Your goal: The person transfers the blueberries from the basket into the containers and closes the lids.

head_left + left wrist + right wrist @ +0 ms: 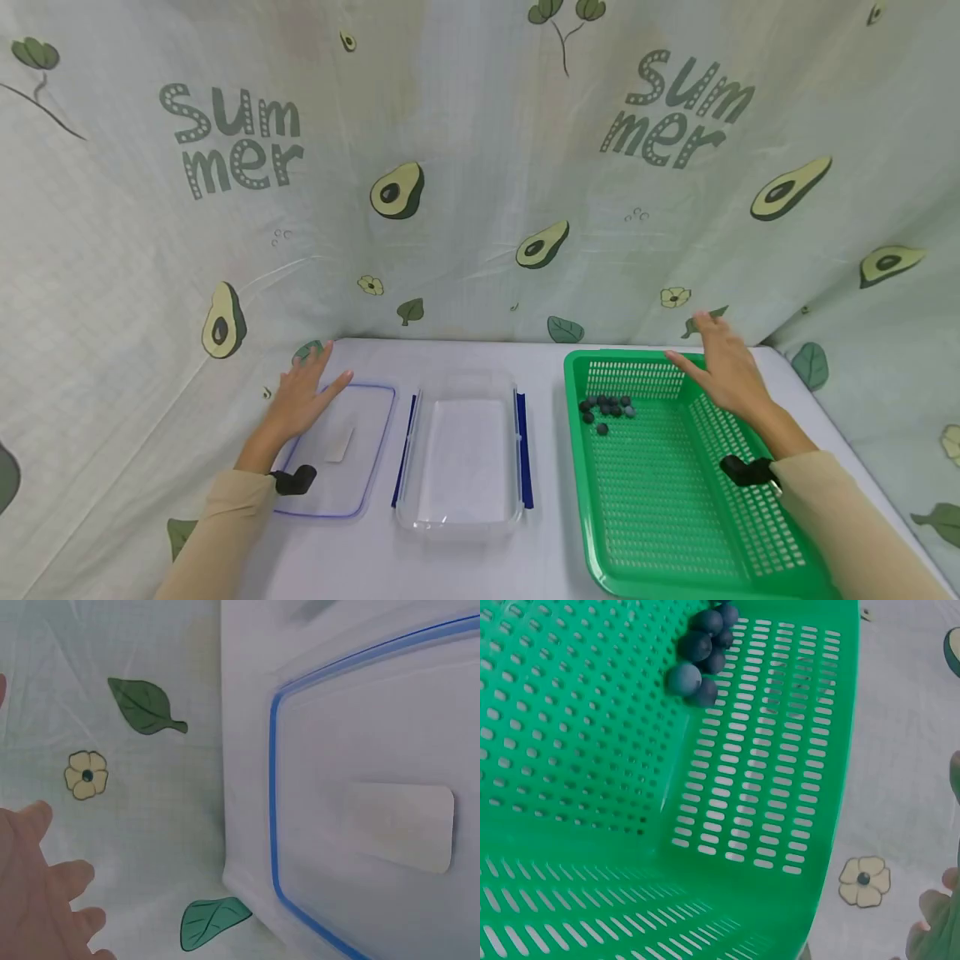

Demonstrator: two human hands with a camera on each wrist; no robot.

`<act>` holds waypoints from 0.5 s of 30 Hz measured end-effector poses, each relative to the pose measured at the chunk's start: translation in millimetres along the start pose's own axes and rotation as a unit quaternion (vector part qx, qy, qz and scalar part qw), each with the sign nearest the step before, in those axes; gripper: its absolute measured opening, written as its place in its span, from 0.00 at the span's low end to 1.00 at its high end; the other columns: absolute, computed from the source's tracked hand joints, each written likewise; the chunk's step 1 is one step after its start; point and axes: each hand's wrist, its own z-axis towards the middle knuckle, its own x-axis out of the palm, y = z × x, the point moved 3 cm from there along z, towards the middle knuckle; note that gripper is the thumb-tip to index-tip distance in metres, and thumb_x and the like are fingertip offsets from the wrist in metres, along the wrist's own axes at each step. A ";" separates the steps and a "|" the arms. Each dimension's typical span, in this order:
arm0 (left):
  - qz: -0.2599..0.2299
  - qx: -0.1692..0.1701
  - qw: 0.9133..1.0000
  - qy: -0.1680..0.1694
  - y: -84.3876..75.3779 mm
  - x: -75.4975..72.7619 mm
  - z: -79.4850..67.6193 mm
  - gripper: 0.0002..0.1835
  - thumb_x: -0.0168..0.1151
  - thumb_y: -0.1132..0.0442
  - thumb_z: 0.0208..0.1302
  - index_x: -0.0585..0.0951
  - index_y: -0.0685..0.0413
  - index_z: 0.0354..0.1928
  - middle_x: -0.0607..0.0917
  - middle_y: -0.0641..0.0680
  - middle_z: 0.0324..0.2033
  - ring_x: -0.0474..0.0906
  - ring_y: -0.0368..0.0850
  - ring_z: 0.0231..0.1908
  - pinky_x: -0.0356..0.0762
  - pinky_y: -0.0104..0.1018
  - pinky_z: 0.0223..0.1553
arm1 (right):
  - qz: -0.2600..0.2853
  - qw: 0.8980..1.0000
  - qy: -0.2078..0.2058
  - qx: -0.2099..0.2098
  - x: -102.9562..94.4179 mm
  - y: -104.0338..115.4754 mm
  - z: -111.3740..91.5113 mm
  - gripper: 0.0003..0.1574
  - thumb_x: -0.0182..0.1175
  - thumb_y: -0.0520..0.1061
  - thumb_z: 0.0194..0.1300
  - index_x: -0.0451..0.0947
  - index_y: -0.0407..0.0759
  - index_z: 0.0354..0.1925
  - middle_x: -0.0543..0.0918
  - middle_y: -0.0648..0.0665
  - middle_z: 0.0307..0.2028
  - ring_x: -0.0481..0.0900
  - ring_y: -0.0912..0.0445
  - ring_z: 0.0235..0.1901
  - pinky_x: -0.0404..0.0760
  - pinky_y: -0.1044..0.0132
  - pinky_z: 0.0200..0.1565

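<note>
My left hand hovers with fingers spread above a clear lid edged in blue, which lies flat at the left. Holding nothing, my right hand is raised over the far right corner of a green perforated basket. Several dark round fruits, like grapes or blueberries, are gathered in the basket's far left corner; the right wrist view shows these fruits close up, bluish with a pale bloom. Between lid and basket sits a clear plastic container, its blue side clips folded outward.
A white label lies on the lid. White cloth covers the table. Behind it hangs a pale curtain printed with avocados, leaves and lettering, close to the table's back edge. Each wrist carries a black strap camera.
</note>
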 end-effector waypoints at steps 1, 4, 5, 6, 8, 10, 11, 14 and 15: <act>-0.011 0.000 1.000 0.003 -0.8 0.5 0.7 0.45 0.44 0.36 0.74 0.45 0.57 0.79 0.45 0.72 0.75 0.34 0.79 0.70 0.34 0.79 0.65 | 0.017 1.000 0.004 -0.001 0.4 0.8 0.6 0.56 0.53 0.62 0.74 0.35 0.35 0.78 0.41 0.28 0.76 0.34 0.34 0.75 0.40 0.28 0.68; -0.061 0.001 0.998 0.016 -3.1 3.9 3.1 0.45 0.44 0.38 0.75 0.42 0.57 0.79 0.42 0.71 0.75 0.31 0.78 0.71 0.31 0.76 0.66 | 0.074 0.997 0.030 0.007 2.7 2.4 1.5 0.56 0.55 0.58 0.75 0.31 0.41 0.79 0.37 0.29 0.77 0.35 0.31 0.74 0.45 0.23 0.64; -0.080 0.002 0.997 0.020 -3.6 5.8 4.0 0.45 0.44 0.39 0.75 0.41 0.58 0.79 0.42 0.70 0.76 0.30 0.78 0.71 0.31 0.75 0.67 | 0.095 0.995 0.039 0.011 3.4 2.7 1.3 0.56 0.55 0.57 0.75 0.30 0.43 0.79 0.37 0.30 0.77 0.36 0.29 0.73 0.47 0.22 0.62; -0.102 0.003 0.994 0.025 -4.4 7.9 4.9 0.45 0.45 0.40 0.76 0.41 0.60 0.79 0.41 0.69 0.76 0.31 0.76 0.71 0.32 0.74 0.68 | 0.115 0.992 0.043 0.014 4.1 2.8 0.9 0.56 0.56 0.56 0.75 0.30 0.44 0.79 0.37 0.30 0.77 0.39 0.27 0.72 0.49 0.21 0.61; -0.147 -0.006 0.988 0.042 -5.5 12.8 5.6 0.44 0.45 0.41 0.76 0.39 0.59 0.79 0.40 0.66 0.77 0.31 0.73 0.73 0.32 0.73 0.69 | 0.152 0.987 0.047 0.019 5.6 3.8 -0.3 0.55 0.57 0.54 0.74 0.32 0.46 0.80 0.40 0.29 0.77 0.45 0.24 0.70 0.54 0.22 0.60; -0.186 -0.017 0.981 0.061 -6.6 18.6 5.5 0.45 0.45 0.40 0.76 0.38 0.57 0.79 0.39 0.64 0.77 0.32 0.70 0.74 0.34 0.72 0.69 | 0.183 0.982 0.039 0.019 6.7 5.4 -1.6 0.52 0.59 0.51 0.74 0.39 0.44 0.80 0.46 0.29 0.76 0.52 0.24 0.68 0.60 0.27 0.61; -0.200 -0.021 0.977 0.068 -7.4 21.6 5.1 0.45 0.45 0.41 0.76 0.37 0.57 0.79 0.39 0.65 0.77 0.34 0.69 0.74 0.35 0.71 0.69 | 0.195 0.980 0.032 0.021 7.1 6.2 -2.3 0.49 0.59 0.51 0.74 0.44 0.43 0.79 0.50 0.29 0.75 0.57 0.25 0.67 0.66 0.35 0.63; -0.243 -0.026 0.967 0.078 -11.9 30.1 3.5 0.45 0.49 0.43 0.76 0.39 0.58 0.79 0.44 0.66 0.77 0.40 0.69 0.74 0.41 0.69 0.70 | 0.233 0.972 0.010 0.031 9.5 8.6 -3.5 0.41 0.60 0.50 0.73 0.59 0.37 0.74 0.63 0.29 0.71 0.68 0.37 0.66 0.77 0.66 0.59; -0.256 -0.020 0.963 0.077 -13.9 32.7 3.0 0.45 0.51 0.44 0.75 0.41 0.59 0.79 0.46 0.67 0.76 0.42 0.69 0.74 0.44 0.68 0.70 | 0.248 0.968 0.003 0.037 10.8 9.2 -3.7 0.38 0.61 0.49 0.72 0.63 0.35 0.72 0.66 0.29 0.69 0.71 0.44 0.65 0.77 0.74 0.55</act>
